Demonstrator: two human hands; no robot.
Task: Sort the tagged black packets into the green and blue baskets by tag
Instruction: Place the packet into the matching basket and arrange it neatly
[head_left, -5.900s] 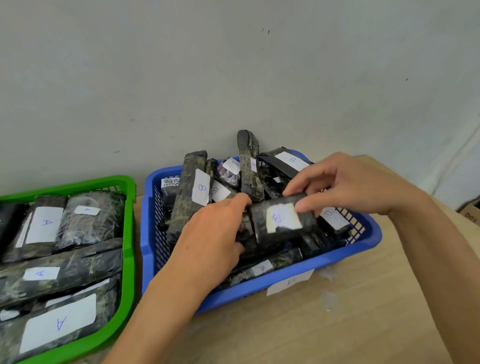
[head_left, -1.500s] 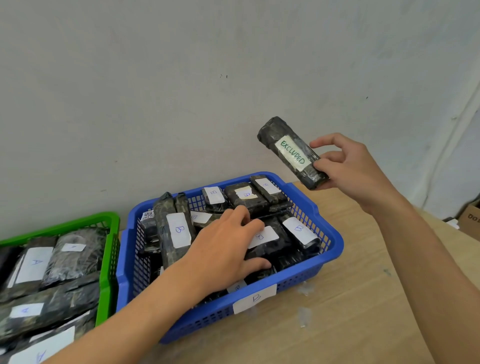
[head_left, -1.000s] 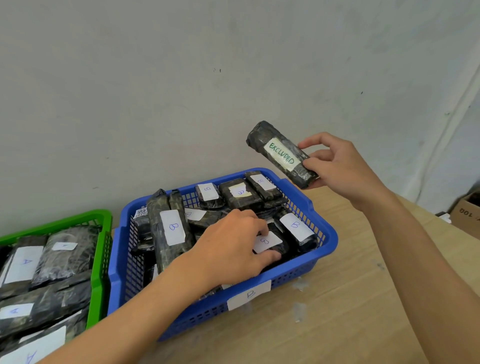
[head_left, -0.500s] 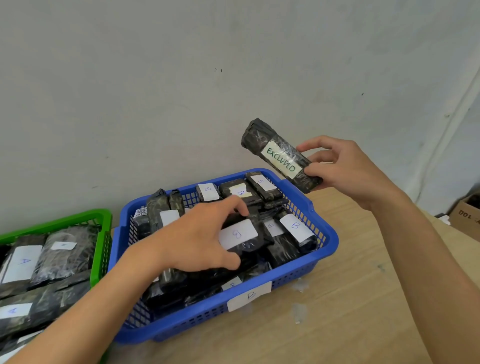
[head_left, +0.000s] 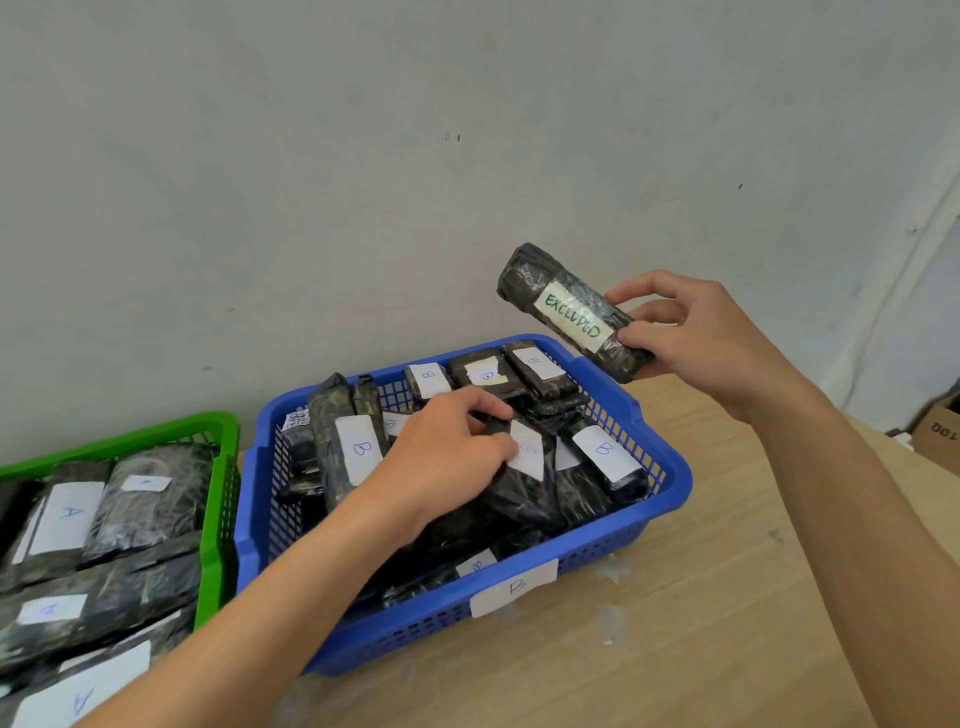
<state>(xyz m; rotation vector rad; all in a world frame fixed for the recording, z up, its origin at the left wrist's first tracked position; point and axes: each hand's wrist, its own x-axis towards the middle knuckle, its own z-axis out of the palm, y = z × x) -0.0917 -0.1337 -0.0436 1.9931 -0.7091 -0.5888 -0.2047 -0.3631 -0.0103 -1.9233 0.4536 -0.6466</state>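
- Blue basket (head_left: 613, 545): moulded plastic lattice with a slight sheen.
- Green basket (head_left: 119, 439): the same plastic.
- Black packets (head_left: 602, 478): crinkled glossy film with matt white paper tags.
- EXCLUDED packet (head_left: 524, 273): the same shiny film, cream matt tag.
- Table (head_left: 701, 623): pale wood grain, matt.
- Wall (head_left: 363, 182): matt paint.

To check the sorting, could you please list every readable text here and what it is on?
"EXCLUDED": tag on the raised packet in the right hand.
"B": front label of the blue basket; tags on blue-basket packets.
"A": tags on green-basket packets.
Unreadable: tag on the gripped packet in the left hand, QR sticker, cardboard box print.
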